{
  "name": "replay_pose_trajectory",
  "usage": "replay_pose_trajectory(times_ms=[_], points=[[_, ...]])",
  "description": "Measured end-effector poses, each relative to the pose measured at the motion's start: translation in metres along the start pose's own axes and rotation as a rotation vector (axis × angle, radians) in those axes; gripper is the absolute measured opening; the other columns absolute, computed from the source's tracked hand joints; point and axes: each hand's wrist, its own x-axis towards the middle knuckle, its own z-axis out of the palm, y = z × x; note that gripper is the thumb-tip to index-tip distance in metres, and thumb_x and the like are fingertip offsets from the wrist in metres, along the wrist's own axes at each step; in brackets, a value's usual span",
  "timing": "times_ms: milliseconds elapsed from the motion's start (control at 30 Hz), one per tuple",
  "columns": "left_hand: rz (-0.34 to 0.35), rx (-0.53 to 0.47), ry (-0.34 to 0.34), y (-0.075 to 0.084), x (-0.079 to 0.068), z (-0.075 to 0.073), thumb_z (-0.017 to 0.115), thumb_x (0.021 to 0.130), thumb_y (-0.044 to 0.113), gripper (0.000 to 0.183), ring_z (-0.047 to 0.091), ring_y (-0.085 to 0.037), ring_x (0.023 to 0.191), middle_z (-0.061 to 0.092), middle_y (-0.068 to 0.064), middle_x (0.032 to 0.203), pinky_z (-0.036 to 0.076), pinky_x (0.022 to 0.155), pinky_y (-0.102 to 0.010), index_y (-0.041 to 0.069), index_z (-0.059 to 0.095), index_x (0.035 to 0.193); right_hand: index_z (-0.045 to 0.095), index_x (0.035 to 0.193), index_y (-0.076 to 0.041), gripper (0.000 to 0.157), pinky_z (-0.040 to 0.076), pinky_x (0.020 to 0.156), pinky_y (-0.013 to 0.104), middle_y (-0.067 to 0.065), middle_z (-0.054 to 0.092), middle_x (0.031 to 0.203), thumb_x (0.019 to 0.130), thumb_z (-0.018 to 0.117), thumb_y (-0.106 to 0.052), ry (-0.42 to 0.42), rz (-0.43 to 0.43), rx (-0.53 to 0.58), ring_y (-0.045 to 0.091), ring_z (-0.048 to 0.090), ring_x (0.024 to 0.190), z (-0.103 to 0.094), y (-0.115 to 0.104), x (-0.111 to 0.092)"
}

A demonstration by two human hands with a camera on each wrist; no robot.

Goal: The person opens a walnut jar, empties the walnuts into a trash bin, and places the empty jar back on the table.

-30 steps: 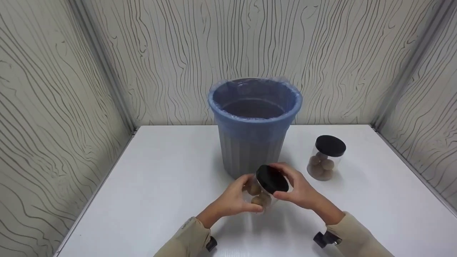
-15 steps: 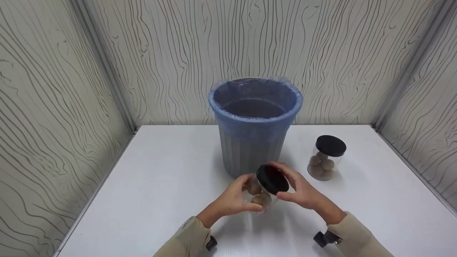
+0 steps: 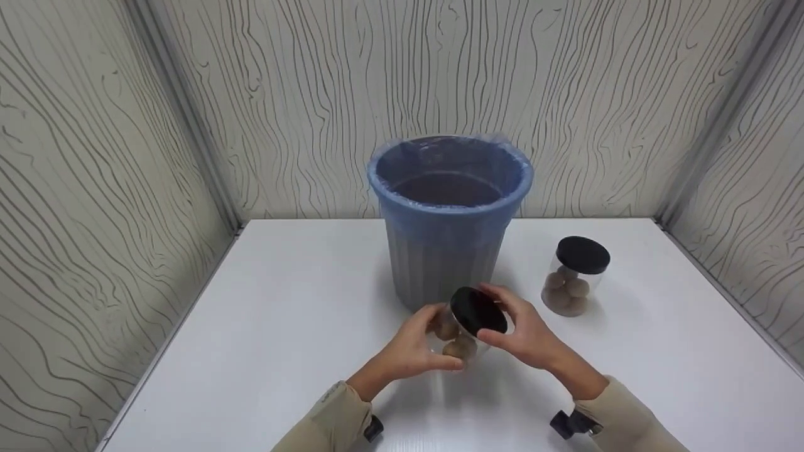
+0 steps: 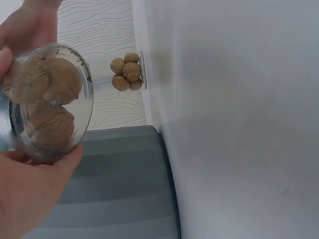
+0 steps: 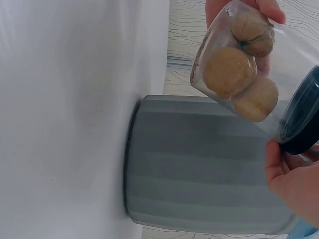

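Note:
A clear jar (image 5: 286,52) with a black screw lid (image 3: 478,312) is held tilted above the white table, its lid end leaning to the right. Several walnuts (image 5: 230,72) lie inside against its base. My left hand (image 3: 411,351) grips the jar body near the bottom, thumb at the front side. With my right hand (image 3: 527,333) I hold the lid by its rim, thumb in front and fingers behind. The lid sits on the jar's mouth. The left wrist view looks onto the jar's round base; the right wrist view shows its side.
Directly behind the held jar stands a grey bin (image 3: 440,263) with a blue rim and a clear liner. To its right, a second jar (image 3: 575,285) of walnuts with a black lid stands upright. Wood-patterned panels (image 3: 314,107) enclose the white table (image 3: 282,295).
My right thumb has shifted slightly up and left along the lid's rim. The jar keeps nearly the same place and tilt in my left hand.

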Motion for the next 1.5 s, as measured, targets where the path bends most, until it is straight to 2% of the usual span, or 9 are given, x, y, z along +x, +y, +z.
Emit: replay_pose_trajectory(times_ms=[100, 233, 433, 567, 800, 967, 1100, 1233, 1500], points=[[0.009, 0.003, -0.013, -0.001, 0.000, -0.001, 0.083, 0.071, 0.036, 0.083, 0.048, -0.009, 0.116, 0.048, 0.004, 0.129, 0.041, 0.097, -0.028, 0.013, 0.041, 0.139, 0.043, 0.136, 0.007, 0.066, 0.042, 0.096, 0.031, 0.012, 0.052, 0.131, 0.079, 0.071, -0.011, -0.016, -0.025, 0.034, 0.027, 0.052, 0.114, -0.001, 0.003, 0.001], [-0.019, -0.001, -0.039, -0.001, 0.000, -0.002, 0.083, 0.070, 0.037, 0.084, 0.049, -0.008, 0.115, 0.049, 0.006, 0.129, 0.041, 0.097, -0.028, 0.014, 0.042, 0.139, 0.044, 0.136, 0.003, 0.067, 0.040, 0.096, 0.023, 0.013, 0.052, 0.129, 0.076, 0.072, -0.008, -0.055, -0.075, 0.094, 0.026, 0.051, 0.113, -0.003, 0.007, 0.002], [-0.039, -0.062, -0.107, -0.001, 0.000, -0.004, 0.084, 0.071, 0.033, 0.083, 0.048, -0.008, 0.117, 0.049, 0.006, 0.129, 0.039, 0.099, -0.027, 0.013, 0.041, 0.139, 0.042, 0.137, 0.003, 0.070, 0.036, 0.101, 0.023, 0.019, 0.049, 0.132, 0.074, 0.073, -0.004, -0.158, -0.150, 0.206, 0.024, 0.047, 0.119, -0.009, 0.013, 0.004], [-0.033, -0.091, -0.132, -0.003, 0.001, -0.004, 0.083, 0.072, 0.031, 0.083, 0.046, -0.008, 0.120, 0.047, 0.005, 0.132, 0.037, 0.101, -0.027, 0.012, 0.040, 0.140, 0.041, 0.139, 0.003, 0.070, 0.033, 0.103, 0.023, 0.019, 0.046, 0.135, 0.076, 0.072, -0.006, -0.193, -0.154, 0.238, 0.022, 0.045, 0.123, -0.011, 0.015, 0.003], [-0.019, -0.082, -0.076, -0.005, 0.000, 0.000, 0.084, 0.071, 0.032, 0.083, 0.047, -0.009, 0.119, 0.048, 0.005, 0.132, 0.038, 0.101, -0.029, 0.014, 0.041, 0.140, 0.037, 0.143, -0.002, 0.070, 0.030, 0.105, 0.026, 0.015, 0.042, 0.141, 0.080, 0.067, -0.012, -0.173, -0.111, 0.143, 0.022, 0.041, 0.128, -0.009, 0.011, 0.000], [-0.006, -0.011, -0.009, -0.007, 0.000, 0.004, 0.083, 0.071, 0.037, 0.082, 0.049, -0.008, 0.112, 0.050, 0.007, 0.126, 0.042, 0.095, -0.028, 0.015, 0.042, 0.139, 0.040, 0.142, -0.004, 0.069, 0.038, 0.100, 0.042, 0.007, 0.047, 0.137, 0.082, 0.068, -0.023, -0.081, -0.014, -0.004, 0.023, 0.046, 0.120, -0.004, 0.005, 0.000], [-0.004, 0.025, 0.019, -0.007, 0.000, 0.005, 0.083, 0.070, 0.040, 0.082, 0.050, -0.007, 0.108, 0.051, 0.009, 0.123, 0.043, 0.093, -0.028, 0.018, 0.042, 0.138, 0.045, 0.138, -0.003, 0.067, 0.040, 0.094, 0.051, 0.003, 0.051, 0.129, 0.079, 0.070, -0.022, -0.030, 0.049, -0.069, 0.021, 0.049, 0.113, -0.001, 0.003, -0.001], [-0.006, 0.022, 0.017, -0.006, 0.000, 0.005, 0.083, 0.070, 0.040, 0.082, 0.050, -0.008, 0.108, 0.051, 0.009, 0.124, 0.043, 0.093, -0.029, 0.018, 0.043, 0.138, 0.049, 0.134, -0.006, 0.063, 0.042, 0.093, 0.049, 0.000, 0.053, 0.124, 0.078, 0.073, -0.022, -0.027, 0.049, -0.071, 0.020, 0.051, 0.109, -0.001, 0.002, -0.001], [-0.015, -0.008, -0.038, -0.005, -0.001, 0.002, 0.083, 0.071, 0.037, 0.082, 0.049, -0.007, 0.114, 0.050, 0.008, 0.129, 0.041, 0.096, -0.028, 0.018, 0.042, 0.139, 0.049, 0.134, -0.008, 0.064, 0.044, 0.092, 0.037, 0.001, 0.053, 0.125, 0.077, 0.073, -0.022, -0.076, -0.027, -0.040, 0.019, 0.050, 0.108, -0.005, 0.003, -0.001]])
